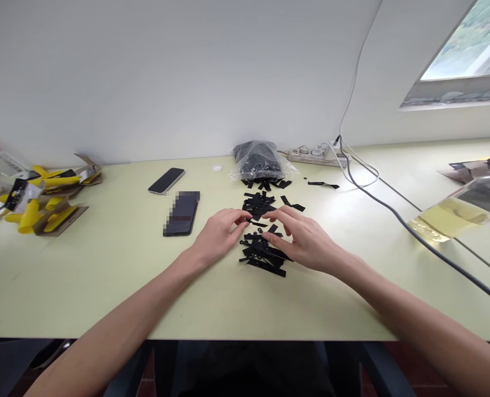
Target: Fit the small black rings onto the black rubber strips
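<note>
My left hand [218, 232] pinches the end of a small flat black strip [259, 224] between thumb and fingertips, above the middle of the table. Just to its right is my right hand [309, 238], thumb and fingers apart, with the thumb tip low over the black pieces. Below both hands lies a loose pile of flat black strips [270, 268], with a few small black rings [260, 231] by its upper edge. Another heap of black strips [258, 204] sits behind the fingers. Farther back, a clear plastic bag [258, 160] holds a mass of black pieces, some spilling at its mouth.
Two phones [167, 180] [182, 215] lie to the left. Yellow items with cardboard [32, 212] crowd the far left. A power strip [317, 156] stands by the wall, and a dark cable [398, 215] crosses the right side near a clear bag [452, 220].
</note>
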`<state>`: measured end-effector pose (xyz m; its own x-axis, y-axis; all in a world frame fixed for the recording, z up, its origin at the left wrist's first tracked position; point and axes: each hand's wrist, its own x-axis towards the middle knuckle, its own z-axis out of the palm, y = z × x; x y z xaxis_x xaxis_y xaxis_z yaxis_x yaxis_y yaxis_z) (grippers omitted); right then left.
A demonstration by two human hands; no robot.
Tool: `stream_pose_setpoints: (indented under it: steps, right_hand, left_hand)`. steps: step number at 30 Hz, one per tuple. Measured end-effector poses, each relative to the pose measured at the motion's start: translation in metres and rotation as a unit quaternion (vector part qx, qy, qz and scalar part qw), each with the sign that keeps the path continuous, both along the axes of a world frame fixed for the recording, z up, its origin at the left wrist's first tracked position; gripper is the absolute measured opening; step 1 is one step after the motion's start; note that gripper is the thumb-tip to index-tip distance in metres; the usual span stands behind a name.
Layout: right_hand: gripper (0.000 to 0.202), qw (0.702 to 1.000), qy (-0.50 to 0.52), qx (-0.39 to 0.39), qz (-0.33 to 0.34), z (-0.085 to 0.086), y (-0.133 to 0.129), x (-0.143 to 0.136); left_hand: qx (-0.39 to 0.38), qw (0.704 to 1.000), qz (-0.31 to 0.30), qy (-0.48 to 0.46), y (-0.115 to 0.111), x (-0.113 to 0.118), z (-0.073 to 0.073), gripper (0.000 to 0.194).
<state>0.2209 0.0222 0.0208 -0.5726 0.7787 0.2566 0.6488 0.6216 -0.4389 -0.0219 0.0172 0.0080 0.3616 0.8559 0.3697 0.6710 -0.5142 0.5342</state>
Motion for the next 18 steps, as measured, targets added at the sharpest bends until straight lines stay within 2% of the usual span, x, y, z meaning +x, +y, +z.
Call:
stream_pose_setpoints:
  steps: [3,7,10,15,18]
  right_hand:
    - [0.042,1.0,0.019,0.012,0.017,0.0,0.001,0.0]
    - [0.023,0.997,0.024,0.0,0.068,-0.005,0.003,0.0]
    - [0.022,0.995,0.028,-0.013,0.092,-0.007,0.003,-0.002]
    - [0.031,0.994,0.014,-0.045,0.101,-0.005,0.001,-0.004]
    - [0.032,0.994,0.024,-0.041,0.097,-0.005,0.001,-0.004]
  left_hand:
    - [0.063,0.995,-0.08,0.015,-0.009,0.009,0.001,0.022]
    - [0.107,0.986,-0.129,0.018,-0.016,0.016,0.0,0.024]
    - [0.1,0.988,-0.118,0.02,-0.015,0.015,-0.001,0.02]
    - [0.12,0.991,-0.061,0.027,-0.012,0.012,0.0,0.006]
    - [0.128,0.99,-0.06,0.024,-0.011,0.012,0.0,0.007]
